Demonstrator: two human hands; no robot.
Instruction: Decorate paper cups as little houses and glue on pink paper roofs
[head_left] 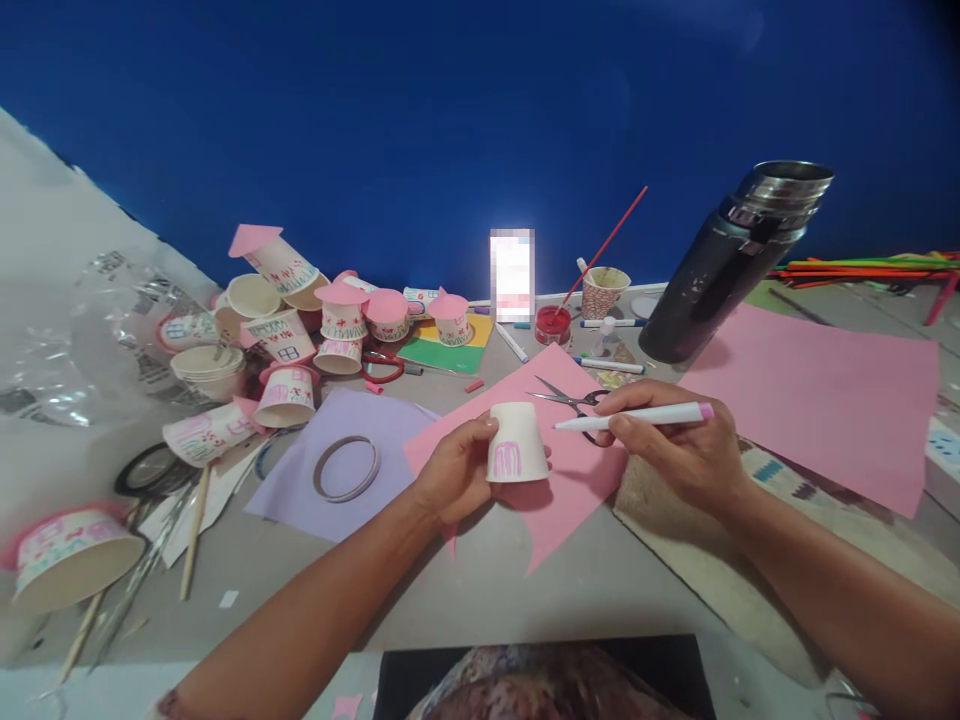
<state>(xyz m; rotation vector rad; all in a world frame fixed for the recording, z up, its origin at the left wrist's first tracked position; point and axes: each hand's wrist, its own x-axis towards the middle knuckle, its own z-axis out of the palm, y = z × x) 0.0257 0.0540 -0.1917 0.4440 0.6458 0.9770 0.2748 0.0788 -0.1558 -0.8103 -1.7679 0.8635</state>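
Note:
My left hand [459,468] is closed around a white paper cup [519,428] held upside down, its wide rim facing down. A purple-pink door-like drawing marks the cup's lower side. In my right hand [675,440] is a white marker pen [651,415] with a pink end; its tip points left, a little apart from the cup. Beneath both hands lies a cut sheet of pink paper [577,500]. Open scissors [564,396] rest on that sheet, their handles partly behind my right fingers.
Decorated paper cups [341,310] with pink cone roofs crowd the left side. A tape ring [346,468] lies on purple paper [289,500]. Right of centre stand a red paint jar [553,325] and a tall dark flask [720,270]. A stained cloth [675,530] lies under my right forearm.

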